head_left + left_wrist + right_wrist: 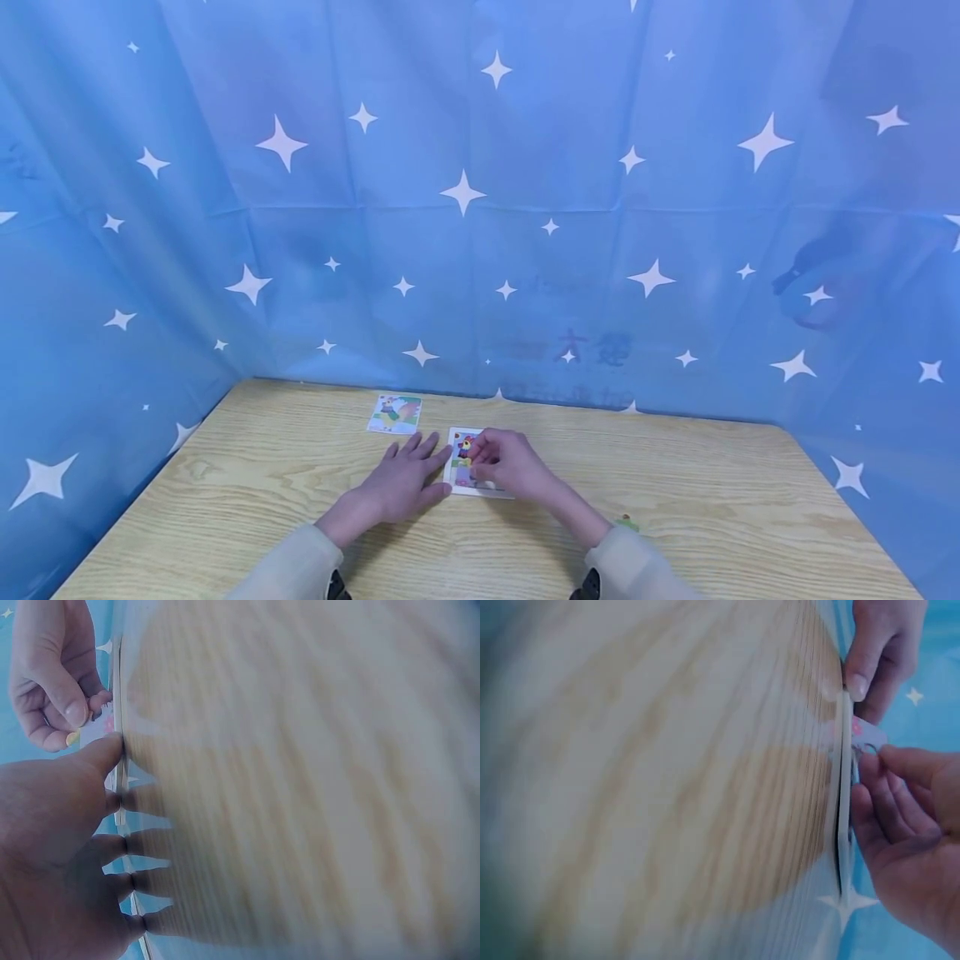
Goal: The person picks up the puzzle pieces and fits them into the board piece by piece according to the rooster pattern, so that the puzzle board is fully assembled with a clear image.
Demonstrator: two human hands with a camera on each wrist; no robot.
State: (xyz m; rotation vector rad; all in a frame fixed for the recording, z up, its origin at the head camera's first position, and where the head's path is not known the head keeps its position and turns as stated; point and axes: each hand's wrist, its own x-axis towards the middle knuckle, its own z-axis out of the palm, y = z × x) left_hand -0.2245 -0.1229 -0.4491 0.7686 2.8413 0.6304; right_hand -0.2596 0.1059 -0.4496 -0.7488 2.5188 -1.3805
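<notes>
A white-framed puzzle board (456, 488) with a colourful picture lies on the wooden table in the head view, partly covered by my right hand. Spread flat at the board's left side, my left hand (405, 483) touches its edge with finger and thumb. My right hand (510, 462) hovers over the board with curled fingers. In the right wrist view, its thumb and fingertips pinch a lilac puzzle piece (870, 735) with a pink mark, tilted up from the board. Whether that piece touches the board is hidden.
A square picture card (395, 414) lies beyond my left hand, near the table's back edge. A small green piece (627, 522) sits by my right forearm, partly hidden by the sleeve. A blue star-patterned curtain (465, 250) hangs behind the table (712, 500).
</notes>
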